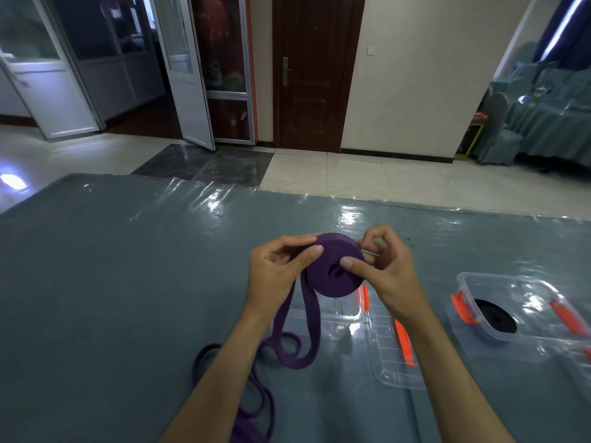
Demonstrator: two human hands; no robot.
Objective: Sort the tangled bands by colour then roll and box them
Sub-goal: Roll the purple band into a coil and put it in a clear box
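Grey-green table (112, 282) under a clear glossy cover, tiled floor and dark wooden door (315, 71) behind. I see both hands held above the table's middle, working a purple band roll (335, 273).

Left hand (275, 273): thumb on the roll's near face at its left rim, fingers curled over the top edge, pinching the coil. Right hand (390, 273): thumb pressed beside the centre hole, fingers curled behind the roll, gripping it. Neither hand is spread.

Roll is held on edge, flat face toward me, its axis running roughly away from me. Loose purple tail (287, 343) leaves the roll's lower left, drops just under the left hand, loops on the table and trails off toward the near edge between the forearms. So the slack lies below and to the left of the grip, and the left hand is nearer to it. My judgement: right hand turns the coil while left feeds and flattens the tail; much band is left to wind.

Empty clear box (345, 314) sits directly under the roll, its lid (390, 353) with orange clips just to its right. Second box (511, 311) toward the right edge already holds 1 black roll (494, 318).

Risk, as I judge it: twisted loops near the near edge could feed in crooked.
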